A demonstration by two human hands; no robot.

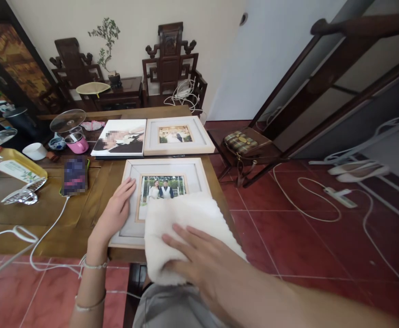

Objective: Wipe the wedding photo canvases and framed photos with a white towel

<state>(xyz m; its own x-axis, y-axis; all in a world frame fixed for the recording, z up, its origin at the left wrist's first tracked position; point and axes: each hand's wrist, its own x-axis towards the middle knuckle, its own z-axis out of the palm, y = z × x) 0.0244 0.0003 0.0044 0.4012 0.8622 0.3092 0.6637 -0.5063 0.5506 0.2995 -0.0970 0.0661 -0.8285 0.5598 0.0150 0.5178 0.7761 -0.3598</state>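
Observation:
A white framed photo (192, 173) of two people lies flat at the near edge of a wooden table (100, 182). My left hand (115, 212) rests flat on the frame's left border, fingers stretched out. My right hand (192, 259) lies palm down, fingers spread, on a white fluffy cloth (182, 218) that covers the frame's lower right part and hangs over the table edge.
Two more photo pieces lie behind: a frameless print (120, 136) and a white frame (178, 135). A phone (74, 175) with a white cable, a pink cup (78, 143), a bottle and bowls sit to the left. Carved chairs stand at the back; cables and a power strip (336, 197) cross the red tile floor.

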